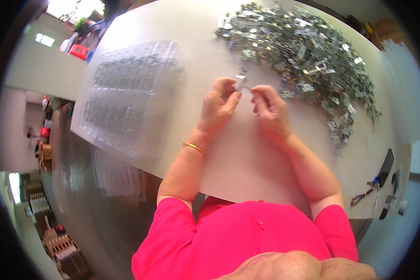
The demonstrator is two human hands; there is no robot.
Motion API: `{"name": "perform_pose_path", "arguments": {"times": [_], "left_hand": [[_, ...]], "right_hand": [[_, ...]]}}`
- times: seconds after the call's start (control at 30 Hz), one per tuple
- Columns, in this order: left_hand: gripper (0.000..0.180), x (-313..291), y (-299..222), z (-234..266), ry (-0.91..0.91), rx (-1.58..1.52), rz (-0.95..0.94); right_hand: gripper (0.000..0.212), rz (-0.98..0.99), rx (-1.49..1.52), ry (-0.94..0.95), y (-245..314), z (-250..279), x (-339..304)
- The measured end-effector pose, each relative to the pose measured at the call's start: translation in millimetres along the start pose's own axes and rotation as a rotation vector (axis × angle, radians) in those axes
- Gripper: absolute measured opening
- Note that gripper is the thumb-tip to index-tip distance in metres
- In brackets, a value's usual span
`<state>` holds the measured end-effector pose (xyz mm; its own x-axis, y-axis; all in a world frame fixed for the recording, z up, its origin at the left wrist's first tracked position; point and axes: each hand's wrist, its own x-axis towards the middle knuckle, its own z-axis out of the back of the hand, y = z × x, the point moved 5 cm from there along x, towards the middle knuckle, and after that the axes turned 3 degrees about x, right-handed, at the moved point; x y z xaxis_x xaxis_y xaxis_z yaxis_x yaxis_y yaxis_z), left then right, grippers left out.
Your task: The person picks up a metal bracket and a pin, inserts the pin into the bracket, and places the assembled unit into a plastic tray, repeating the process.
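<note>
Over the middle of the table, my left hand (219, 105) pinches a small silver metal part (241, 81) between thumb and fingers. The part points away from me, its shiny far end clear of the fingertips. Close beside it on the right, my right hand (271, 112) has its thumb and fingertips closed on a thin strip at the part's near side. I cannot make out whether that strip is a separate piece. A large heap of similar small metal parts (303, 51) spreads from the far edge down the right side.
A clear plastic tray (121, 88) with rows of metal parts lies on the left of the white table (238, 172). More clear trays (119, 175) are below the table's left edge. A dark phone (386, 167) and keys (374, 182) lie at the right. Stacked clear plastic (401, 88) stands farther right.
</note>
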<state>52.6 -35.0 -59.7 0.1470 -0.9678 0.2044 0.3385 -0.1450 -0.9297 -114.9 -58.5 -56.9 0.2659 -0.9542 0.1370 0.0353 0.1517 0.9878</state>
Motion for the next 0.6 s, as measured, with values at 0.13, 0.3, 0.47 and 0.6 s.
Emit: {"name": "perform_pose_path", "arguments": {"times": [0.13, 0.3, 0.47, 0.6], "left_hand": [[0.027, -3.5, -1.4, -10.6, 0.213, -0.337, 0.151], [0.023, -9.1, -4.3, -17.1, 0.382, -0.391, 0.132], [0.022, -8.1, -14.2, -12.7, 0.245, -0.103, 0.073], [0.019, -8.9, -25.7, -7.8, 0.17, 0.088, -0.015]], "right_hand": [[0.01, 0.031, 0.381, -0.044, -11.8, 4.1, 10.0], [0.014, -0.033, 0.461, 0.041, -16.0, 5.2, 12.4], [0.014, -0.105, 0.475, -0.017, -18.9, 8.5, 13.1], [0.014, -0.069, 0.489, 0.008, -21.2, 6.8, 13.6]]}}
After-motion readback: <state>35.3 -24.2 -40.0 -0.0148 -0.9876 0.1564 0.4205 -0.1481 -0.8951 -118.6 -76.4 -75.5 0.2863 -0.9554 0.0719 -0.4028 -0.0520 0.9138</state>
